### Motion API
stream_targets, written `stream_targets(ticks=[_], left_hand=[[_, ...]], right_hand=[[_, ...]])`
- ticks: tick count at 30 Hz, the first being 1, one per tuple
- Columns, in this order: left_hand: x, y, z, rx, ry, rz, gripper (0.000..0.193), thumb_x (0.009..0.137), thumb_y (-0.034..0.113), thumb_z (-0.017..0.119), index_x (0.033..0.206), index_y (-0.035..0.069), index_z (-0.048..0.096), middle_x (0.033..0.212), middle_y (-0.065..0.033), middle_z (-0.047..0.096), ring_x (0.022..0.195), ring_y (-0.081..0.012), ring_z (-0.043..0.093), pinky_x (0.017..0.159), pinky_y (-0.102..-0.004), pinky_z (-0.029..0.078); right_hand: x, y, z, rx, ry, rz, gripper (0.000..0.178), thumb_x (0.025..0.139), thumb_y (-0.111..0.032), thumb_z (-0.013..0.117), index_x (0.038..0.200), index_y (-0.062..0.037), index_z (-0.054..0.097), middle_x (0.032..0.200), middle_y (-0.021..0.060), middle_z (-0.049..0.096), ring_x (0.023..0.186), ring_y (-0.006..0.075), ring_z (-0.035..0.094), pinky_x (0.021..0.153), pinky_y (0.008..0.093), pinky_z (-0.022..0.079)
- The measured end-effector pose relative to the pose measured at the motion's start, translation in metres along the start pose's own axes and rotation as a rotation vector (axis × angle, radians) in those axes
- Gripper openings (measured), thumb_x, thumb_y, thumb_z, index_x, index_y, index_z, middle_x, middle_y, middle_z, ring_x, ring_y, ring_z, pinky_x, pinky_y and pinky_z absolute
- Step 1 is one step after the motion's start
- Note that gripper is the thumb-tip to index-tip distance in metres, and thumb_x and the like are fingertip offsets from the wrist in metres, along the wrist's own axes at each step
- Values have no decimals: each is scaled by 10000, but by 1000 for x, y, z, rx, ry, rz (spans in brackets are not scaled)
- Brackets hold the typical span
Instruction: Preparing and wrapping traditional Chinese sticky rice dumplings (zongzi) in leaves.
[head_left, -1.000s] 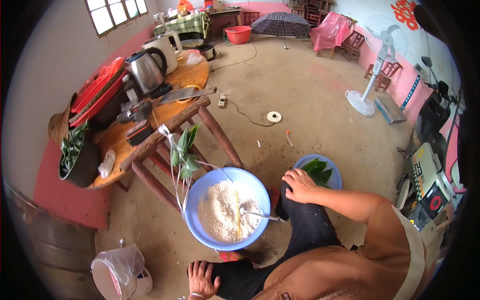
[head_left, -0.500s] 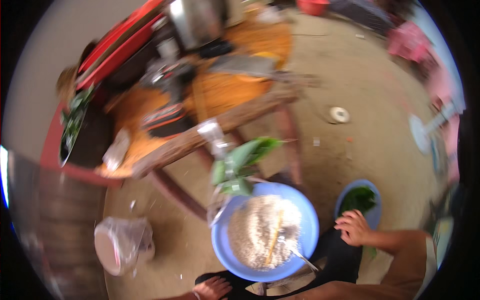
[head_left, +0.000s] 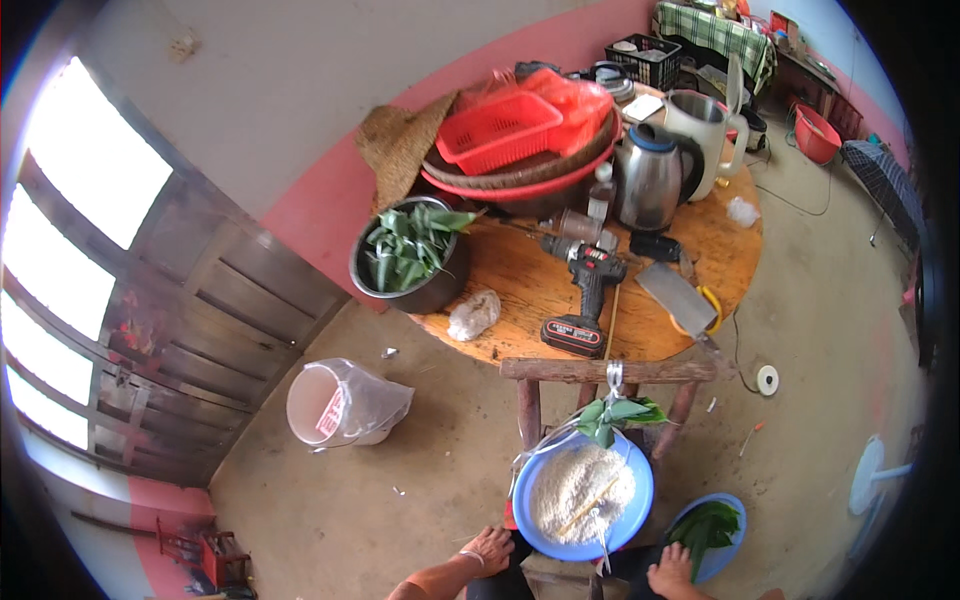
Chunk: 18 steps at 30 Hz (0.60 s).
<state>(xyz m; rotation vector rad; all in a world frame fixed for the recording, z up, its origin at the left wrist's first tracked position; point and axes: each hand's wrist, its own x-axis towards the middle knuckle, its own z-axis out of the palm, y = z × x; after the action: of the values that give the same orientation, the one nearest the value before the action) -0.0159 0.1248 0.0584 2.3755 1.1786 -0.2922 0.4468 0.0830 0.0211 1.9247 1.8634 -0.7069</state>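
Left hand [head_left: 488, 550] is flopped on the knee [head_left: 512, 575], fingers spread, holding nothing; right hand [head_left: 668, 574] looks loosely spread and empty too, just short of the leaves [head_left: 707, 526] on the right. Blue basin [head_left: 643, 500] of white grain [head_left: 572, 482] sits slightly farther, between the hands, wooden surface [head_left: 500, 270] beyond.

Smooth plastic basin [head_left: 644, 492], metal kettle [head_left: 645, 185]

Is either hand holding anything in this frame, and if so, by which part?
Nothing is held: the left hand and right hand rest empty on the dark trousers, with no object visible between the fingers.
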Motion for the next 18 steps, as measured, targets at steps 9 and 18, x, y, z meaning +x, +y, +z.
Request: stream_targets(ticks=[9, 18], left_hand=[[-182, 151, -103, -578, -255, -1117, 418, 840, 406, 582, 1139, 128, 672, 1117, -183, 670, 1066, -337, 635, 938, -425, 502], [-248, 115, -140, -732, -368, -1249, 394, 829, 285, 506, 1095, 65, 697, 1115, -201, 669, 1068, -349, 633, 952, -413, 486]], right_hand=[[-79, -21, -166, 318, -344, -433, 225, 810, -250, 528, 754, -83, 669, 831, 186, 667, 785, 393, 640, 681, 486, 507], [-65, -36, -230, 270, -184, -197, 231, 820, -244, 541, 868, -97, 714, 913, 184, 686, 875, 384, 646, 787, 480, 512]])
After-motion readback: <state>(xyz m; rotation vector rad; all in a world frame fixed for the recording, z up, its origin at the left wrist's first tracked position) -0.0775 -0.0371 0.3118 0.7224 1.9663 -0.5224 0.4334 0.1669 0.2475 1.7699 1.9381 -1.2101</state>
